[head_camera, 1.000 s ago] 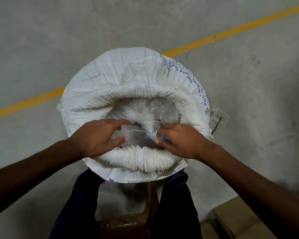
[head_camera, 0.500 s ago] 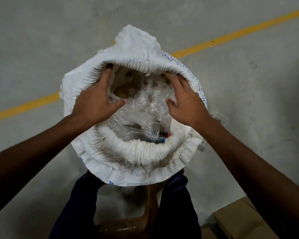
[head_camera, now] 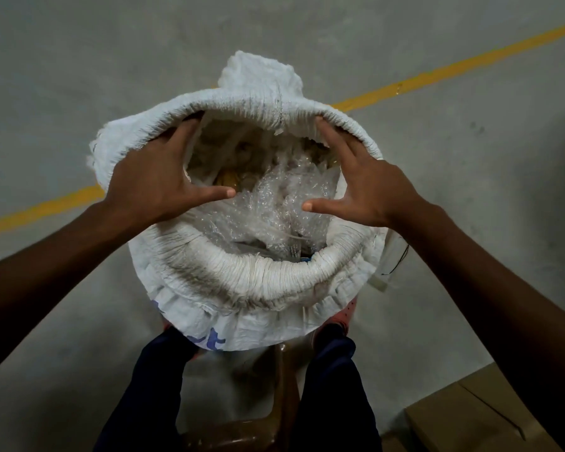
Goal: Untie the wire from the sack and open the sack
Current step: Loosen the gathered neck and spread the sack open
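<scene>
Since a second ago, both hands have gone from the near rim to the far rim at 12 o'clock. I see my left hand (head_camera: 150,177) and right hand (head_camera: 369,187), fingers spread wide, hooked under the rolled mouth of the white woven plastic sack (head_camera: 261,275), open at centre. Clear bubble wrap (head_camera: 274,210) fills it. Blue lettering at 6 o'clock is unreadable.

one sack (head_camera: 242,282) — two hands (head_camera: 150,177) (head_camera: 369,187)

The sack (head_camera: 242,282) is showing rough, matt woven plastic; glossy, crinkled bubble wrap (head_camera: 274,203) is lying inside; the floor (head_camera: 79,60) is looking like matt concrete.
</scene>
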Demonstrator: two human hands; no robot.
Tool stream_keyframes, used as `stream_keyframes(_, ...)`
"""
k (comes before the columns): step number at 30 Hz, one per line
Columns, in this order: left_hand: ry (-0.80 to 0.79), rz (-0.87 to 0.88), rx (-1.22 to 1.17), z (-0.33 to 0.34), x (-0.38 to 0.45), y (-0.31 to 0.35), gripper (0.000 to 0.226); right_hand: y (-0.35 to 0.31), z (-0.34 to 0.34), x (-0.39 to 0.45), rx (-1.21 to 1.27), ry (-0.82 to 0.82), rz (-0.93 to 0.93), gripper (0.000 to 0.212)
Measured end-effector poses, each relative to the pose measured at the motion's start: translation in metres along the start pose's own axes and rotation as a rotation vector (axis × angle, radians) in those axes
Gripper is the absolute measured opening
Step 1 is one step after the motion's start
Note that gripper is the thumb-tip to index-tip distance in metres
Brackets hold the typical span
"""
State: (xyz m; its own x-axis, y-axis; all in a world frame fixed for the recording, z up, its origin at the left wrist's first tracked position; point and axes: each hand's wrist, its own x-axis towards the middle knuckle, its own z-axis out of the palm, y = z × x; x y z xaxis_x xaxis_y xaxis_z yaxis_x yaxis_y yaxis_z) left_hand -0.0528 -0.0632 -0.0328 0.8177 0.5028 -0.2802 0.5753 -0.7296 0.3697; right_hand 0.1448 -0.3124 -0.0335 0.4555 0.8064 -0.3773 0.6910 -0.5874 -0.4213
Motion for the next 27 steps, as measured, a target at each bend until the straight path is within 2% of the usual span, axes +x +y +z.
stream_keyframes(16,-0.056,0.006,0.054,-0.001,0.0,-0.007,0.134,0.001,0.0,0.004,-0.007,-0.013,-0.055,0.125)
stream_keyframes(27,-0.084,0.032,0.05,0.005,0.003,-0.008,0.131,0.002,0.006,0.008,-0.007,-0.01,-0.093,0.121)
